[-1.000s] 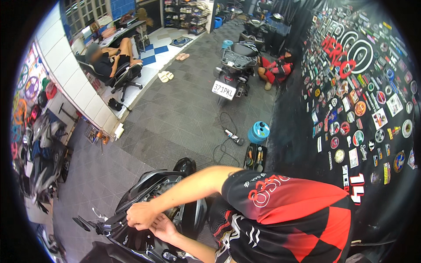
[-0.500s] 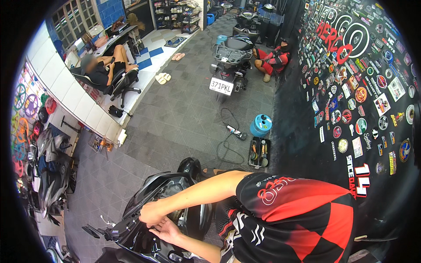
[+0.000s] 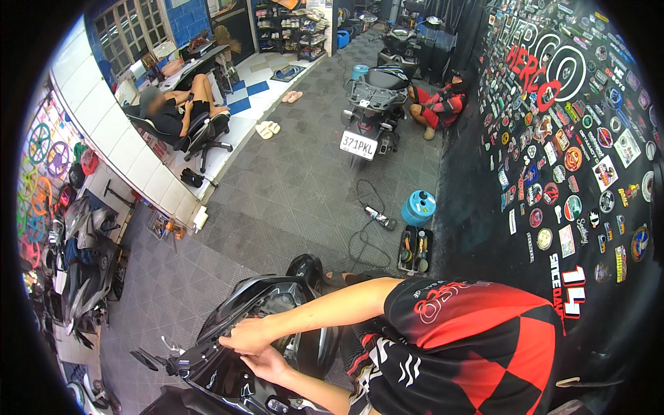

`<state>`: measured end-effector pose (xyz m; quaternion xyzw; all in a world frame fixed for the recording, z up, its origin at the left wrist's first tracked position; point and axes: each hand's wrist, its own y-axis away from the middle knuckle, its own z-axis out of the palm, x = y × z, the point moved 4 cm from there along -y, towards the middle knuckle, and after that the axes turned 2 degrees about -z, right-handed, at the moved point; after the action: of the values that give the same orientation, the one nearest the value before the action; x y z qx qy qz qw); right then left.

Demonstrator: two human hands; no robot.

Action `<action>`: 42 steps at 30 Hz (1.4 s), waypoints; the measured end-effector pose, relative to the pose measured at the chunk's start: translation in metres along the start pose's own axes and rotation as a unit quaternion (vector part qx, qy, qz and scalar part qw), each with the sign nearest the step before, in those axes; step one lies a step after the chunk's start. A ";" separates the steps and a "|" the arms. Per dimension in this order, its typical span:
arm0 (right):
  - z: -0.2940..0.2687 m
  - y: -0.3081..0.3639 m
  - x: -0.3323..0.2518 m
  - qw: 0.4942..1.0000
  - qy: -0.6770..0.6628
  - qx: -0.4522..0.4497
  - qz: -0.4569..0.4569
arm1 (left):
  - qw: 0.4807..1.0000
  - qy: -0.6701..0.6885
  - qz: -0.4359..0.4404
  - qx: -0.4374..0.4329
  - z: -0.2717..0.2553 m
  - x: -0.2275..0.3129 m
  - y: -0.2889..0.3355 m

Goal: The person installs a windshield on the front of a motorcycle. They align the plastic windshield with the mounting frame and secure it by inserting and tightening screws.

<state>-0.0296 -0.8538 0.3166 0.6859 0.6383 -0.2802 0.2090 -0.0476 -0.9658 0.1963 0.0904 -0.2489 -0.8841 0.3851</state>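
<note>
A black motor scooter (image 3: 228, 377) stands at the lower left, its front panels and handlebar side below my hands. My right hand (image 3: 247, 336) is over the dark panel edge, its fingers pinched together. Whatever they grip is too small or hidden to name. Just below it, my left hand (image 3: 267, 364) is turned palm up, cupped with fingers partly stretched beneath the right. Nothing shows in its palm. A round opening in the scooter's bodywork (image 3: 280, 304) lies beyond my right forearm.
Ahead, a second motorcycle (image 3: 373, 114) is parked, with a person in red and black (image 3: 441, 104) seated beside it. A blue drum stool (image 3: 419, 207), a tool tray (image 3: 415, 250) and a corded tool (image 3: 379, 217) are on the floor. Another person (image 3: 166, 117) sits in an office chair at left.
The whole view has shifted slightly right and down. My left hand's fingers have drawn in closer under the right hand, which stays pinched at the panel.
</note>
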 end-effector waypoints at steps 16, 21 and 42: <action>0.012 0.002 -0.008 0.992 -0.048 0.010 -0.116 | 0.990 0.119 -0.050 -0.053 0.011 -0.009 0.006; -0.007 0.004 -0.019 0.999 -0.023 -0.015 0.047 | 0.993 0.093 -0.026 -0.072 -0.004 0.007 -0.007; 0.014 0.013 -0.002 0.985 -0.039 0.148 -0.086 | 0.988 0.089 -0.049 -0.114 0.001 -0.001 -0.008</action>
<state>-0.0180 -0.8653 0.3065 0.6403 0.6382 -0.4145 0.1049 -0.0523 -0.9607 0.1930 0.1361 -0.1070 -0.9128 0.3699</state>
